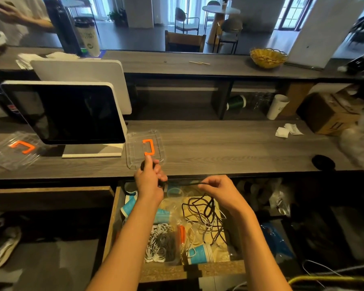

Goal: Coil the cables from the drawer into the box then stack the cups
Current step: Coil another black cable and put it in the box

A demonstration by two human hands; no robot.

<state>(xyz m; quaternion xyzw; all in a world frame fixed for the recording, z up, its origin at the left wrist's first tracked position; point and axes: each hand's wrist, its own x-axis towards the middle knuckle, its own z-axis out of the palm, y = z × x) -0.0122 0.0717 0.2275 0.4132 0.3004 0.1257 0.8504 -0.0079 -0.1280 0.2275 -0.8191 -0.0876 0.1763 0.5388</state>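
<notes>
Both my hands hold a black cable (200, 208) above the open drawer (111, 223). My left hand (150, 181) grips a small coil of it at the counter's front edge. My right hand (218, 189) pinches the cable stretched between the hands, and the rest hangs in loose loops into the drawer. A clear box (162, 244) in the drawer holds coiled white and grey cables. Blue paper cups lie on their sides in the drawer, one (200, 254) at the front, others (128, 206) at the back left.
A clear lid with an orange handle (148, 147) lies on the counter just beyond my left hand. A second such lid (21, 147) sits left of the screen (67, 114). A white cup (276, 107) and cardboard box (328, 114) stand at the right.
</notes>
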